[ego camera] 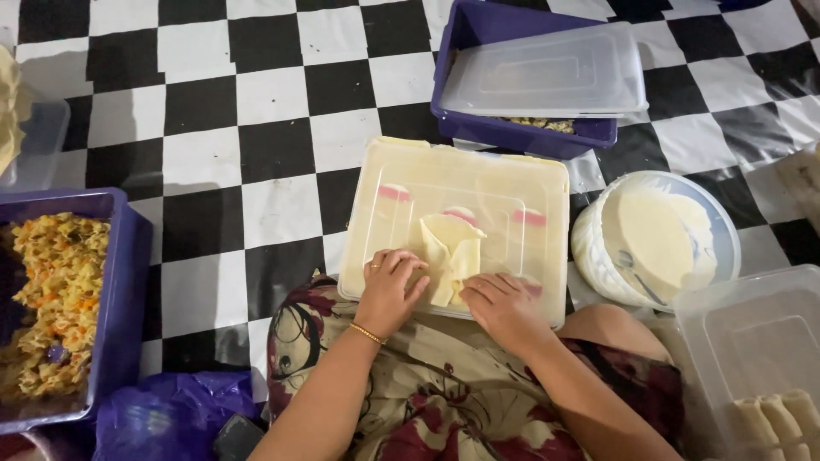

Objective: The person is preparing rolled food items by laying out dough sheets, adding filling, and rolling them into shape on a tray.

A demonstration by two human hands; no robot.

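A pale, thin pastry wrapper (451,248) lies partly folded on an upturned cream plastic lid (401,183) resting on my lap. My left hand (389,286), with a ring and a gold bracelet, presses on the wrapper's left edge. My right hand (504,307) rests on the wrapper's lower right part, fingers bent over it. Both hands touch the wrapper near the lid's near edge.
A white bowl (589,248) with a stack of round wrappers stands to the right. A purple tub (128,273) of yellow filling is at left. Another purple tub (530,132) with a clear lid lies behind. A clear box (726,341) at right holds finished rolls (773,418). The floor is checkered.
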